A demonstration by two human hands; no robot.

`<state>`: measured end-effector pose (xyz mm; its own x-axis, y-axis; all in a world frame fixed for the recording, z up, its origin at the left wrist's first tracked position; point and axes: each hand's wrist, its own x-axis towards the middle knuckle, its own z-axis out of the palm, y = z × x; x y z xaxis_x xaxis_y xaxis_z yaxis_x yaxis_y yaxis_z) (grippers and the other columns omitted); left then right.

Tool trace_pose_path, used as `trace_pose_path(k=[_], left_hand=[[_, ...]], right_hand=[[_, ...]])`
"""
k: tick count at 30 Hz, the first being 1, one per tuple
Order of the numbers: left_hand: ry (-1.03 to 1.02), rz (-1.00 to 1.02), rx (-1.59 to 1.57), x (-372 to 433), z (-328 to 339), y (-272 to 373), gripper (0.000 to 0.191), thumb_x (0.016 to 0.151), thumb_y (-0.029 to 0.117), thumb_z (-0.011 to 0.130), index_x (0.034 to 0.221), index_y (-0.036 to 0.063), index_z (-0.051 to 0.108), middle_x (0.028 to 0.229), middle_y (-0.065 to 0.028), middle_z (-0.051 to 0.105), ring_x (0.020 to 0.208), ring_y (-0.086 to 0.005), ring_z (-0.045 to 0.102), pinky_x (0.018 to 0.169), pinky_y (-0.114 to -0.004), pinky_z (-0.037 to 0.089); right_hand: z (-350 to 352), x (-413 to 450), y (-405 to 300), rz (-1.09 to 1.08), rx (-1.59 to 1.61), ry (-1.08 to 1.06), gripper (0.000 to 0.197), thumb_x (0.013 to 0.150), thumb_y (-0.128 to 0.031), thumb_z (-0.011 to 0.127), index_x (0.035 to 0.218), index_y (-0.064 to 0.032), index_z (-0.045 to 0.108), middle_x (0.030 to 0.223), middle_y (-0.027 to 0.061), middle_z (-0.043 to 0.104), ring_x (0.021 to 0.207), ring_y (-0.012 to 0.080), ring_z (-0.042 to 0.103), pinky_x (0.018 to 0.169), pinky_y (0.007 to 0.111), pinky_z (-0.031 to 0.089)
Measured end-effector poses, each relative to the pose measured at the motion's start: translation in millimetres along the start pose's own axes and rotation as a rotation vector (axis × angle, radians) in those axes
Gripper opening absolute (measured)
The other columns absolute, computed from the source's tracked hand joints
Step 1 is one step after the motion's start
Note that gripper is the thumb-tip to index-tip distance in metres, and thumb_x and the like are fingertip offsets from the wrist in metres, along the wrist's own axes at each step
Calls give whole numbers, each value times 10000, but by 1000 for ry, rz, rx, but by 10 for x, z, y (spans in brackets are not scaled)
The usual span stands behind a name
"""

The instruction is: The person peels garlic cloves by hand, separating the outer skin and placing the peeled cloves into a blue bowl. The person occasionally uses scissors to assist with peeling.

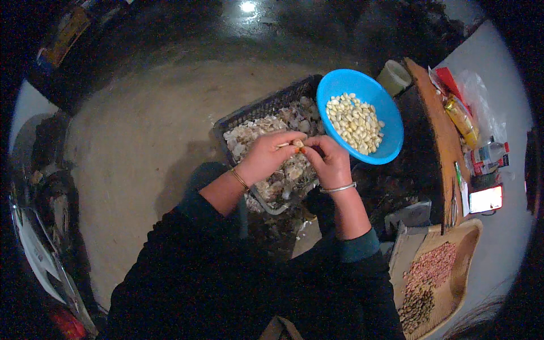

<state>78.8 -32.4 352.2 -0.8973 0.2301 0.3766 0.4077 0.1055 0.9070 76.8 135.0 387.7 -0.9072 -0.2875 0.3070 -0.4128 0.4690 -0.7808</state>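
Both hands meet over a dark plastic crate (272,95) filled with garlic bulbs and papery garlic skins (255,129). My left hand (270,153) pinches a small garlic piece (298,143) between thumb and fingers. On its other side, my right hand (329,159) grips the same piece with thumb and forefinger. A pale sliver, perhaps another clove or skin, shows in the left fingers. Just beyond the right hand, a blue plastic basin (389,114) holds many peeled garlic cloves (355,121).
A wooden table (440,148) along the right carries a plastic bottle (488,157), a yellow packet (461,121) and a lit phone (485,199). Below it sits a woven winnowing basket (465,276) with pinkish and brownish seeds or nuts. A pale bucket (395,78) stands behind the basin.
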Motion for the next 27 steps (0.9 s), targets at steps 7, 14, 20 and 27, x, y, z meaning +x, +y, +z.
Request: trace_pose_path(k=[7, 14, 20, 27], left_hand=[[-91, -32, 72, 148, -32, -134, 269, 768, 61, 578, 1035, 29, 579, 969, -113, 598, 876, -216, 575, 770, -296, 448], [-130, -425, -280, 116, -91, -130, 288, 823, 78, 531, 1107, 40, 549, 864, -39, 587, 736, -95, 525, 659, -232, 433], [-126, -539, -419, 96, -126, -84, 317, 874, 116, 479, 1186, 60, 490, 766, 31, 523, 582, -33, 395, 516, -172, 349], [-149, -607, -640, 66, -65, -75, 331, 885, 123, 448, 1209, 52, 460, 771, 15, 524, 561, -30, 386, 474, -158, 318]], right_hand=[[0, 84, 178, 44, -56, -52, 79, 746, -82, 606, 797, -25, 589, 748, 146, 573, 692, 305, 572, 607, 334, 456], [96, 139, 186, 165, -11, -57, 84, 761, -84, 589, 822, -27, 597, 760, 141, 590, 686, 283, 586, 600, 325, 457], [146, 134, 92, 189, 71, -48, 82, 762, -77, 596, 820, -21, 582, 757, 140, 586, 664, 269, 589, 585, 324, 458], [129, 74, 83, 50, -94, -14, 76, 747, -45, 584, 783, -12, 526, 720, 152, 538, 648, 318, 547, 573, 354, 444]])
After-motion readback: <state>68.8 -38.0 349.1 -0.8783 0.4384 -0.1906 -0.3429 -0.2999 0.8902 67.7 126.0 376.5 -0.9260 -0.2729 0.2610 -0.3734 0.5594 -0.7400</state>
